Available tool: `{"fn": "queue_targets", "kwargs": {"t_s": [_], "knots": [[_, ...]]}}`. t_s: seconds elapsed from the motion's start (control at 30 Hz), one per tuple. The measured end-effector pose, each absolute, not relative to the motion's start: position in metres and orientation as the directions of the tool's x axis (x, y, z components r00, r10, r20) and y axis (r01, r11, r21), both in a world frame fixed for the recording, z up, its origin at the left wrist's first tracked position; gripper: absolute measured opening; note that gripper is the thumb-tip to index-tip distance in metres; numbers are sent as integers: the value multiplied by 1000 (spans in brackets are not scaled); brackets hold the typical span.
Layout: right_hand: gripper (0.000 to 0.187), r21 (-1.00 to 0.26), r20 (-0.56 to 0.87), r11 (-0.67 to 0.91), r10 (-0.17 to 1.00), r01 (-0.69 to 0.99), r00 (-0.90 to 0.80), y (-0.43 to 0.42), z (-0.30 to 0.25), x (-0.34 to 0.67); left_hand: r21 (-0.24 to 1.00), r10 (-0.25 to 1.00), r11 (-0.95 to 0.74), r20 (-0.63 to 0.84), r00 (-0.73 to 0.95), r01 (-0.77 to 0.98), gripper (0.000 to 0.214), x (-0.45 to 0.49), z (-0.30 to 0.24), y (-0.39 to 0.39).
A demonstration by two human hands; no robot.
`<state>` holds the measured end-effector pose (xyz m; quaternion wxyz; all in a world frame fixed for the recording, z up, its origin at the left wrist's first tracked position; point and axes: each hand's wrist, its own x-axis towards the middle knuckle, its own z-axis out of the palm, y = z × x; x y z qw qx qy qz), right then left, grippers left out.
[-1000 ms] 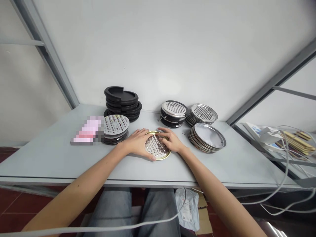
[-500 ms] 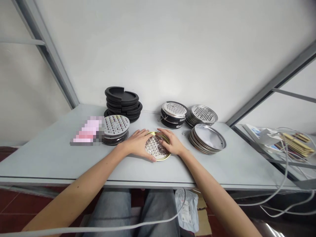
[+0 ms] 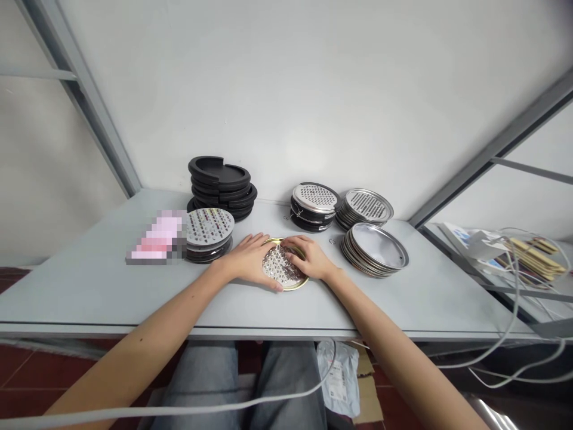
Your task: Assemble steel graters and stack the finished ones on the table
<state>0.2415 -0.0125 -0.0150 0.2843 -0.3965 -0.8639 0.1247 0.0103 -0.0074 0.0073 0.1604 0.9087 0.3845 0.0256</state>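
A round metal grater plate (image 3: pixel 280 266) with raised teeth lies in a gold-coloured rim (image 3: pixel 296 287) near the front middle of the table. My left hand (image 3: pixel 250 263) curves around its left side, thumb at the near edge and fingers by the far edge, holding it. From the right, my right hand (image 3: pixel 311 258) grips the rim, with its fingers bent over the far right edge and its thumb over the toothed face. Both hands hide parts of the rim. To the left of my left hand stands a stack of toothed grater plates (image 3: pixel 209 227).
Black ring-shaped holders (image 3: pixel 220 190) are stacked at the back left. A stack with a perforated grater (image 3: pixel 316 198), slotted grater discs (image 3: pixel 367 206) and metal lids or discs (image 3: pixel 378 246) stand to the right. A small wire clip (image 3: pixel 332 241) lies between. A white cable (image 3: pixel 201 408) crosses below the table edge.
The right fingers have shifted slightly on the far right edge of the plate. The whole view has moved a little; the left hand keeps its hold.
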Motion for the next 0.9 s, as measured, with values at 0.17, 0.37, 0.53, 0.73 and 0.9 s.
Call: {"fn": "queue_targets", "kwargs": {"t_s": [0.17,0.37,0.53,0.73,0.9], "knots": [[30,-450,391,643,766,620,-511,-11,-16,241,314,708,-652,-76,702,690,119,10,8,-7],[31,-536,409,597,802,597,-436,-11,-17,245,317,726,-633,-74,684,707,118,11,11,-12],[28,-547,493,502,840,670,-226,-14,-14,252,332,807,-545,-40,589,770,122,17,5,-19],[23,-444,510,474,831,760,-221,-15,-8,254,318,856,-491,3,517,811,121,23,-2,-22],[26,-417,466,460,849,784,-250,-14,-11,256,239,859,-510,78,507,827,88,21,6,-26]]}}
